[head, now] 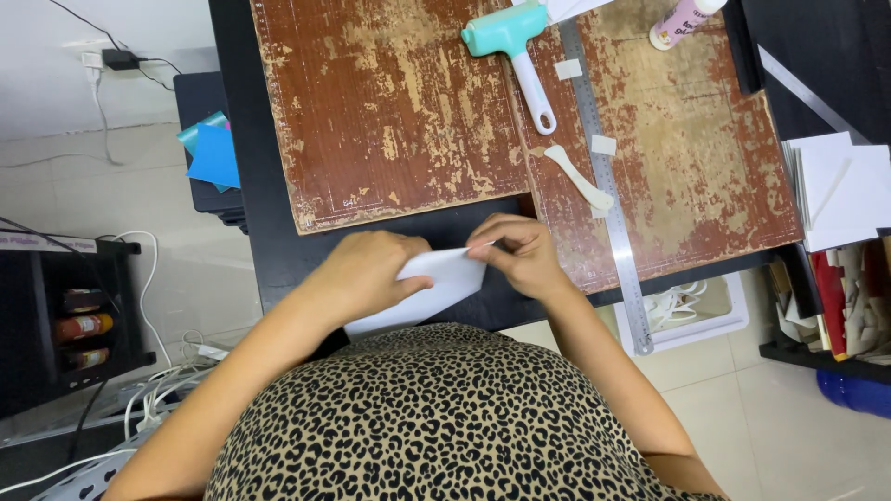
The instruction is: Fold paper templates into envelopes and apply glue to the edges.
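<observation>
Left hand [364,271] and right hand [522,252] grip clamped on white paper [444,278], lower centre | fold partly formed | roller [516,42], ruler [608,186] idle on counter [269,241].

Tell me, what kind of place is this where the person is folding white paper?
Most likely a home craft or paper-work corner. A worn brown cutting mat lies on the black table, with a long metal ruler, a teal roller and a white folding tool. Both hands hold a white sheet.
</observation>
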